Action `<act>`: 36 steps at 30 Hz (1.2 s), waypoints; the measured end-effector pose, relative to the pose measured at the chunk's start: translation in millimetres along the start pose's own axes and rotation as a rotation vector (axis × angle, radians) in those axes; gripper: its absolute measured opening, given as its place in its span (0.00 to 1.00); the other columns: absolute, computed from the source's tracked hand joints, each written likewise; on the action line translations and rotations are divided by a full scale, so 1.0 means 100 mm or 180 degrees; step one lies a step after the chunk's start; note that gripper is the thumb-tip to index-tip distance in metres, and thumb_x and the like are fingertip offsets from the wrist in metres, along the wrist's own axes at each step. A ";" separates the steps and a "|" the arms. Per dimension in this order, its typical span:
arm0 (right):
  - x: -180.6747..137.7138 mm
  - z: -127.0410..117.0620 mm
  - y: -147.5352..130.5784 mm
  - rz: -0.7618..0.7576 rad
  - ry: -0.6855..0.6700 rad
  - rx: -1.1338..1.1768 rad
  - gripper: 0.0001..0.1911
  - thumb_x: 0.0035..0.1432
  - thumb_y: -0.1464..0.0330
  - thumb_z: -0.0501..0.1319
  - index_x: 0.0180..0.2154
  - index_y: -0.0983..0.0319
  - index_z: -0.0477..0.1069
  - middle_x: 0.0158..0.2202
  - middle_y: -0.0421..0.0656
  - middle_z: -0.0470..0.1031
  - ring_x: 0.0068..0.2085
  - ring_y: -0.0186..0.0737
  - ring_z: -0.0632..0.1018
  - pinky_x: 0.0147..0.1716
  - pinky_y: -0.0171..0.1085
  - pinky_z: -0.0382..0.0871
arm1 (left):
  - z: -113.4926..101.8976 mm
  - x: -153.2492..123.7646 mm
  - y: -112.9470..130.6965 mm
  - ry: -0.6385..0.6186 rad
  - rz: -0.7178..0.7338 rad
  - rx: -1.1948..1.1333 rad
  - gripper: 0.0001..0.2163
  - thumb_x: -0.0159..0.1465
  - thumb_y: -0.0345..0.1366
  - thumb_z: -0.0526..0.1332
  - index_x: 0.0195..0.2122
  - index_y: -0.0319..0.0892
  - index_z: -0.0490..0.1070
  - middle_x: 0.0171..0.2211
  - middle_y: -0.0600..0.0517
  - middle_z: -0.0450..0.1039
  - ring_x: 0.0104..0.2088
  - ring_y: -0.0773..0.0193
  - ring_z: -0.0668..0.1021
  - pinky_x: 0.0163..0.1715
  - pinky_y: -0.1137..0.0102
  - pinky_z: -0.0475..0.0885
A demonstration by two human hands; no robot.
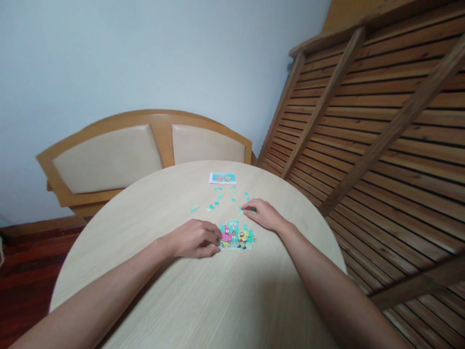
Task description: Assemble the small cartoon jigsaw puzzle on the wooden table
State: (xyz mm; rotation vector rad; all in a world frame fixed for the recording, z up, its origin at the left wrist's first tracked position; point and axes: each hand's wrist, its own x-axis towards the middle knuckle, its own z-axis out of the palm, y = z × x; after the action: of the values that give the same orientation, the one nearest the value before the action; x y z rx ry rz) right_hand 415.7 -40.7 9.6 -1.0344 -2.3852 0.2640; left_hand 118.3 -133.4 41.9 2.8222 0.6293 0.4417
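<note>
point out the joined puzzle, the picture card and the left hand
Joined puzzle (pixel 236 236): head view, on its middle.
Picture card (pixel 223 178): head view, printed face.
Left hand (pixel 197 238): head view, back of hand.

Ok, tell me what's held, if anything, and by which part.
Cannot be told: the left hand is at the left edge of the puzzle, the right hand by a small piece.

We see a partly joined cartoon puzzle (pixel 233 237), pink and yellow on turquoise, lying flat, with loose turquoise pieces (pixel 220 197) scattered beyond it.
</note>
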 end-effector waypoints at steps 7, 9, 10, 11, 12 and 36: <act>0.03 0.02 -0.13 -0.0043 -0.0059 0.0046 0.06 0.61 0.69 0.63 0.39 0.59 0.79 0.39 0.45 0.80 0.44 0.42 0.77 0.48 0.41 0.68 | 0.01 -0.01 -0.01 -0.0003 0.0011 -0.0011 0.08 0.67 0.38 0.60 0.40 0.44 0.79 0.46 0.48 0.79 0.43 0.61 0.81 0.46 0.69 0.75; 0.03 0.03 -0.14 -0.0098 -0.0091 0.0113 0.07 0.61 0.71 0.62 0.39 0.60 0.79 0.40 0.45 0.80 0.44 0.42 0.77 0.49 0.42 0.68 | 0.00 0.00 0.00 0.0012 0.0014 -0.0023 0.08 0.67 0.37 0.60 0.40 0.44 0.79 0.46 0.48 0.79 0.43 0.61 0.81 0.46 0.69 0.75; 0.03 0.03 -0.14 -0.0110 -0.0104 0.0134 0.08 0.61 0.72 0.61 0.39 0.60 0.79 0.40 0.45 0.80 0.44 0.42 0.77 0.49 0.42 0.68 | 0.00 0.00 0.00 0.0014 0.0006 -0.0026 0.08 0.67 0.37 0.60 0.40 0.44 0.79 0.46 0.48 0.79 0.43 0.61 0.81 0.46 0.69 0.75; 0.03 0.03 -0.14 -0.0112 -0.0112 0.0151 0.08 0.61 0.72 0.62 0.39 0.60 0.79 0.40 0.45 0.80 0.44 0.42 0.77 0.49 0.42 0.68 | 0.00 0.00 0.01 0.0009 -0.0004 -0.0028 0.08 0.67 0.37 0.60 0.40 0.44 0.79 0.46 0.48 0.79 0.43 0.61 0.81 0.46 0.69 0.75; 0.03 0.03 -0.14 -0.0107 -0.0115 0.0164 0.07 0.61 0.71 0.62 0.39 0.60 0.79 0.40 0.45 0.80 0.44 0.43 0.77 0.49 0.42 0.68 | 0.00 0.00 0.01 0.0001 -0.0015 -0.0031 0.08 0.67 0.37 0.60 0.40 0.44 0.79 0.46 0.48 0.79 0.43 0.61 0.81 0.46 0.69 0.75; 0.10 0.21 -0.40 -0.0127 0.0034 0.0386 0.15 0.65 0.72 0.58 0.51 0.60 0.75 0.49 0.47 0.79 0.51 0.43 0.76 0.54 0.44 0.68 | 0.04 0.04 0.04 0.0013 0.0062 -0.0099 0.09 0.67 0.36 0.59 0.44 0.44 0.78 0.48 0.47 0.78 0.44 0.60 0.81 0.47 0.70 0.74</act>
State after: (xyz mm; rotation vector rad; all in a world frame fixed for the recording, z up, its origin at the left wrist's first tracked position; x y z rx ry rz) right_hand 374.0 -60.4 10.1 -0.9294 -2.3461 0.3828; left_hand 124.5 -136.1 40.1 2.8010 0.5910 0.4570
